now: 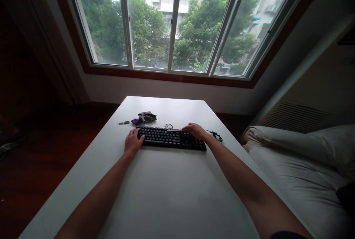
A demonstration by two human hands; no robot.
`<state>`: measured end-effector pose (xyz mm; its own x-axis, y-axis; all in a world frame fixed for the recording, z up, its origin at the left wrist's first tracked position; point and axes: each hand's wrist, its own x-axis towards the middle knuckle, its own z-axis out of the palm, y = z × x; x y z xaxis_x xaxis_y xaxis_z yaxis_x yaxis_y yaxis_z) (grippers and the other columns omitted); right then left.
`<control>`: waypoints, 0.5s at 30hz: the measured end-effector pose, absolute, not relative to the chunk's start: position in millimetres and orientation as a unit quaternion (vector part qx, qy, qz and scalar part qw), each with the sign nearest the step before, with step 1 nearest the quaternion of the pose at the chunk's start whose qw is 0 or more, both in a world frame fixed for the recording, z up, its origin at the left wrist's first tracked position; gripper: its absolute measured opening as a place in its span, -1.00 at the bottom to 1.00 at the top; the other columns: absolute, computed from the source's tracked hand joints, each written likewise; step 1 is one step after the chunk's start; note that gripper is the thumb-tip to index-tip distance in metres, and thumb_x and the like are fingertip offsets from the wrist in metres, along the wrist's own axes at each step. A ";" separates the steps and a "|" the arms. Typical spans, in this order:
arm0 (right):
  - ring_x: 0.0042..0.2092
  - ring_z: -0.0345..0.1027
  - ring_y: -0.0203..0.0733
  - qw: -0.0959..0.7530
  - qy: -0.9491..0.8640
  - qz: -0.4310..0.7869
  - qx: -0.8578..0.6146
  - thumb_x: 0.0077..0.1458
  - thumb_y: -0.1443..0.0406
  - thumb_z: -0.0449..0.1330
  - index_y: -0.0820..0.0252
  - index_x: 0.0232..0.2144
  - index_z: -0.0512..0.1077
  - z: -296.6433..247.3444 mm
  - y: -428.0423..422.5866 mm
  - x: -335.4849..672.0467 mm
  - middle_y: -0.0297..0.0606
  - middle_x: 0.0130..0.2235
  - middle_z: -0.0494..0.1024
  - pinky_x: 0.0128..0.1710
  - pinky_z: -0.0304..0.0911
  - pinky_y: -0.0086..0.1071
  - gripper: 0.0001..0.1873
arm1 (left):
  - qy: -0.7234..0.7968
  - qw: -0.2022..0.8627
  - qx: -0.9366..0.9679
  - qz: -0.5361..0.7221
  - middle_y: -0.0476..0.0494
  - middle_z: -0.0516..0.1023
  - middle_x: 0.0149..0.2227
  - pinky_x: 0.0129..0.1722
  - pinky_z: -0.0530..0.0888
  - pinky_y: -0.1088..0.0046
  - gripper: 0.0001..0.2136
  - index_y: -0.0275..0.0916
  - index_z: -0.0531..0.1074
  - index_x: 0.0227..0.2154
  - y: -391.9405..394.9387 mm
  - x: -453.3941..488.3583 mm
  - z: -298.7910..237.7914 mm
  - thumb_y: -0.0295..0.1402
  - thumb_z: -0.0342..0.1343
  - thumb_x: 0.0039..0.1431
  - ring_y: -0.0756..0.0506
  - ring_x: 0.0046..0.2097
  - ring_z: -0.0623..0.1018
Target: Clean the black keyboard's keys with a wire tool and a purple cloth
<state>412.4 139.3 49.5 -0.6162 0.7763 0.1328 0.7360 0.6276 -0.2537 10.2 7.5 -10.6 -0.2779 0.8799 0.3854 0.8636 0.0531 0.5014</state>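
Observation:
A black keyboard (163, 137) lies flat on the white table (172, 187). My left hand (133, 141) grips its left end, the thumb on the near side and the fingers toward the back edge. Over the keyboard's right half reaches my right hand (195, 130), its fingers closed on a thin, pale, stick-like tool (174, 130). That tool points left along the keyboard's back rows; its exact kind is too small to make out. My right palm and wrist cover part of the keys at the right.
Behind the keyboard's left part lies a crumpled grey and purple cloth (145, 118), beside a small dark-handled item (124, 122). A coiled black cable (216, 135) rests at the right. A pale sofa (291, 161) stands right of the table, and a window (169, 24) is beyond it.

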 end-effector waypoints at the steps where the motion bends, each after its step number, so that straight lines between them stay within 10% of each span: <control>1: -0.17 0.43 -0.17 0.120 -0.894 0.091 -0.423 0.30 0.23 0.17 -0.06 -0.03 0.63 48.8 138.8 414.7 -0.22 -0.22 0.54 -0.10 0.26 -0.41 -0.72 | 0.726 0.014 0.600 0.336 -0.27 0.37 0.21 0.20 0.37 0.19 -0.56 -0.17 0.36 0.17 7.7 9.8 -10.7 -0.14 0.07 0.28 -0.25 0.16 0.46; 15: -0.17 0.39 -0.23 0.161 -0.889 0.089 -0.420 0.31 0.26 0.14 -0.05 0.00 0.61 38.0 129.5 339.7 -0.22 -0.15 0.51 -0.09 0.23 -0.45 -0.69 | 0.729 0.055 0.567 0.380 -0.23 0.42 0.23 0.24 0.35 0.22 -0.55 -0.20 0.31 0.21 6.5 5.9 -9.3 -0.25 0.05 0.28 -0.22 0.22 0.44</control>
